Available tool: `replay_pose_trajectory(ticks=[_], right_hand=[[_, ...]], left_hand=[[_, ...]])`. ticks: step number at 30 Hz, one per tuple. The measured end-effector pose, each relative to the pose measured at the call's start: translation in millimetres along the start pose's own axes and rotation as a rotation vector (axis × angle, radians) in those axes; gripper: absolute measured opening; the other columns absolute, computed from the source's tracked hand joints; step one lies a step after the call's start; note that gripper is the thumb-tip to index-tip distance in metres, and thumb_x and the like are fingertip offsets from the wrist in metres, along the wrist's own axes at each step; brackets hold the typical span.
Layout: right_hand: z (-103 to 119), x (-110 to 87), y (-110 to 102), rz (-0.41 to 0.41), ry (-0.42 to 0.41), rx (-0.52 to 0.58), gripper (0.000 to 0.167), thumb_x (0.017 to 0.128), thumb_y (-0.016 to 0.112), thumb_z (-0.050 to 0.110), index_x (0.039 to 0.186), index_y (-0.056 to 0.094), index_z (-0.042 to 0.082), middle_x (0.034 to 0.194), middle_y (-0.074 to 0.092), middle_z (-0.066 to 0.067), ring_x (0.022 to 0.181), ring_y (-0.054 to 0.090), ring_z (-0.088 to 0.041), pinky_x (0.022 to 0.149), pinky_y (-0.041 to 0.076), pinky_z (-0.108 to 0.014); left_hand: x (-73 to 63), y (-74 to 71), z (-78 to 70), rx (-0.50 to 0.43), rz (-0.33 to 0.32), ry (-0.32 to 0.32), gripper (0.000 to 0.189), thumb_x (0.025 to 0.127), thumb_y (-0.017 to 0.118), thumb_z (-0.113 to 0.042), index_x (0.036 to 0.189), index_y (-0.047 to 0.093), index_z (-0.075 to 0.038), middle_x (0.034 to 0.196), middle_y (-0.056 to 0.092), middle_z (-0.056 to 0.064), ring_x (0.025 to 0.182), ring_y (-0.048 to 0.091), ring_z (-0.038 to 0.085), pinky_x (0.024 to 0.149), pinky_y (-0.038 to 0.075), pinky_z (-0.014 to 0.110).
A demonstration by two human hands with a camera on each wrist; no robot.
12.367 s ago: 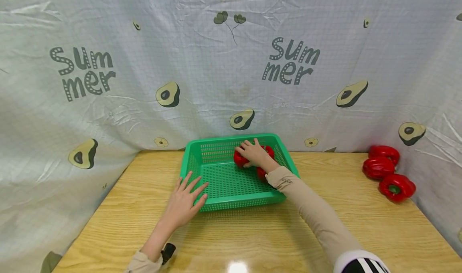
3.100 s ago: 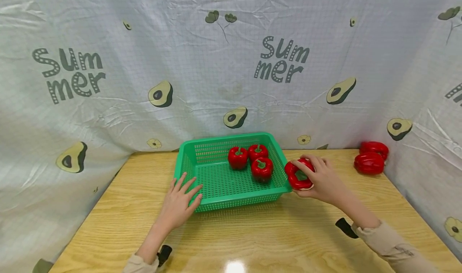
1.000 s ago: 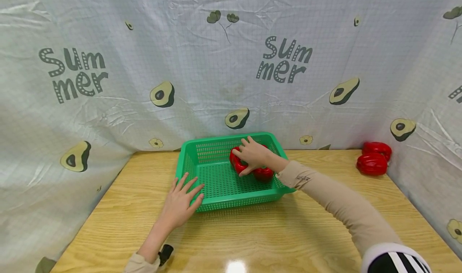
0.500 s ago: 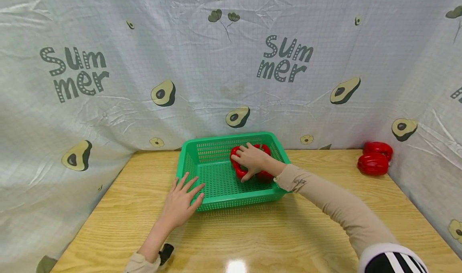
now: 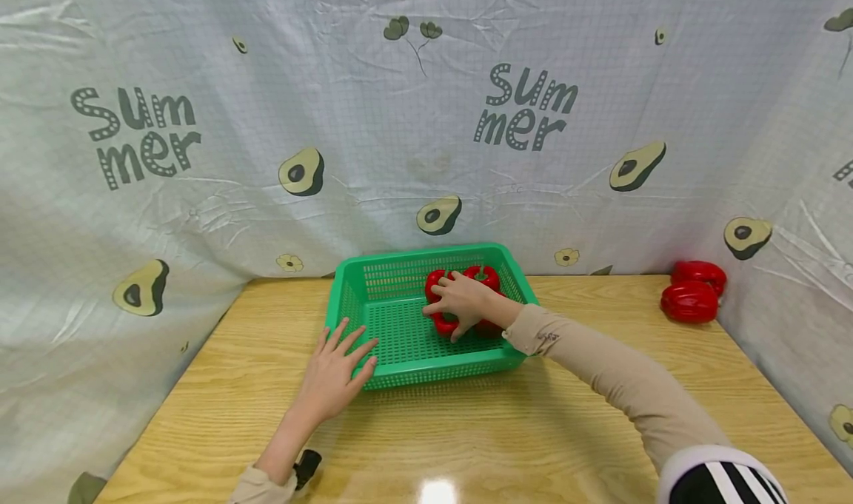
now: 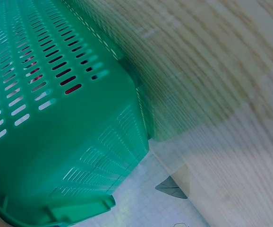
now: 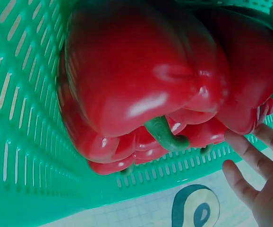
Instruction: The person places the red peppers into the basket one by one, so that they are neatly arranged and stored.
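My right hand [image 5: 464, 304] is inside the green plastic basket [image 5: 426, 365], gripping a red bell pepper [image 5: 443, 326] with fingers on one side and thumb on the other. The right wrist view shows this pepper [image 7: 257, 61] between thumb and spread fingers, next to another bell pepper [image 7: 132, 71] with a curved green stem. Behind the hand stand a bell pepper [image 5: 434, 280] at left and one [image 5: 483, 274] at right; a further one is mostly hidden under the wrist. My left hand [image 5: 331, 382] rests with spread fingers on the basket's front left corner.
Two red bell peppers, one in front [image 5: 690, 302] and one behind [image 5: 700, 273], lie at the wooden table's [image 5: 600, 415] far right corner. A printed cloth [image 5: 373, 119] hangs close behind the basket and along the sides.
Three seconds ago my right hand held the bell pepper just right of the basket; it has since brought it inside. In the last second it shifted slightly toward the front. The left hand stays put.
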State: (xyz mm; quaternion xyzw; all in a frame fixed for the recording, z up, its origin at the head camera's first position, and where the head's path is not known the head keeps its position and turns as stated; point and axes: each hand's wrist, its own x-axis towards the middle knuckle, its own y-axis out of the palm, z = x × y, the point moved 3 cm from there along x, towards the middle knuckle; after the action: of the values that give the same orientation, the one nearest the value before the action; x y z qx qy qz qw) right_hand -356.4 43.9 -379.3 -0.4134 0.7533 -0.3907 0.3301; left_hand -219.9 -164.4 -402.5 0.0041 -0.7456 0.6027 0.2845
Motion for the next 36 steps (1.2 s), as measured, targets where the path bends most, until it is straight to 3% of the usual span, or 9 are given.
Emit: replay_pose_trajectory(ticks=[9, 24, 36], right_hand=[[-4.2, -5.3, -2.8, 0.034, 0.002, 0.033, 0.073, 0.066, 0.067, 0.058, 0.129, 0.039, 0.035, 0.128, 0.044, -0.005, 0.115, 0.042, -0.024, 0.093, 0.04, -0.046], [-8.4, -8.4, -2.1, 0.042, 0.01, 0.076, 0.082, 0.063, 0.066, 0.063, 0.132, 0.037, 0.028, 0.129, 0.047, -0.002, 0.123, 0.039, -0.025, 0.096, 0.038, -0.048], [-12.8, -16.4, -11.3, -0.076, 0.019, 0.117, 0.07, 0.067, 0.063, 0.063, 0.126, 0.043, 0.03, 0.124, 0.05, -0.005, 0.118, 0.042, -0.026, 0.095, 0.036, -0.051]], left_hand=[[0.5, 0.2, 0.2, -0.005, -0.001, 0.002, 0.036, 0.089, 0.049, -0.035, 0.119, 0.06, -0.017, 0.129, 0.051, 0.012, 0.131, 0.031, 0.037, 0.106, 0.021, 0.057], [0.6, -0.4, 0.4, 0.002, 0.002, 0.001, 0.037, 0.089, 0.049, -0.035, 0.119, 0.06, -0.017, 0.129, 0.051, 0.012, 0.13, 0.032, 0.037, 0.106, 0.022, 0.057], [0.9, -0.4, 0.9, -0.005, 0.004, -0.007, 0.037, 0.088, 0.049, -0.034, 0.119, 0.059, -0.017, 0.13, 0.051, 0.012, 0.13, 0.032, 0.036, 0.106, 0.021, 0.056]])
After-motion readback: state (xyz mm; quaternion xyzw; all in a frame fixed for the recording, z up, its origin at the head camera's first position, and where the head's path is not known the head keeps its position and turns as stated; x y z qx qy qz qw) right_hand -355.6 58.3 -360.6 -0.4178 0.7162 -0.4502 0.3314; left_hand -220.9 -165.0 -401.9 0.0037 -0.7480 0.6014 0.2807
